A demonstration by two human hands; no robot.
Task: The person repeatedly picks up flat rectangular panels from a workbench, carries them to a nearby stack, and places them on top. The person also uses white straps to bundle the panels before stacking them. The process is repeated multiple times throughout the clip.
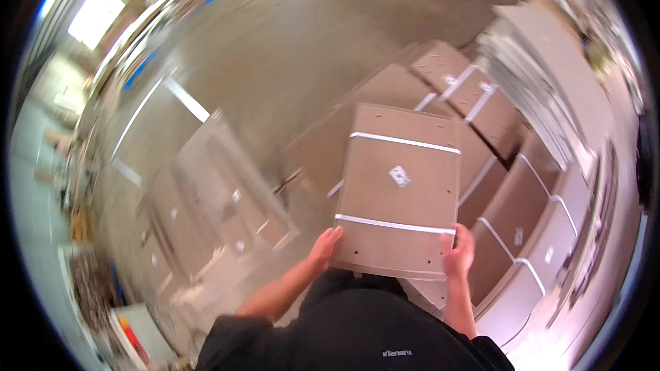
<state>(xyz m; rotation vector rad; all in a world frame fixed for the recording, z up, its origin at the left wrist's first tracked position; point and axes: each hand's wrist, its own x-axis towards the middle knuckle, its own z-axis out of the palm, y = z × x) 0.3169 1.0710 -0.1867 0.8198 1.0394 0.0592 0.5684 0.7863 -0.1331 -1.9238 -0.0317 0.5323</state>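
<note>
Between my two hands is a flat, rectangular strapped bundle of brown panels, held at its near end. Two white straps cross it, a small label sits near its middle, and dark holes show close to its edges. My left hand is closed on the bundle's left edge with the thumb along the side. On the opposite edge, my right hand grips near the lower strap. The fingers under the bundle are hidden. Beyond and below it lie more brown strapped panels, partly covered by the bundle.
Strapped panel stacks stand close on my right. Behind them is a pile of pale sheets. More labelled panels lie on the left, near a white strap frame. Grey concrete floor stretches ahead.
</note>
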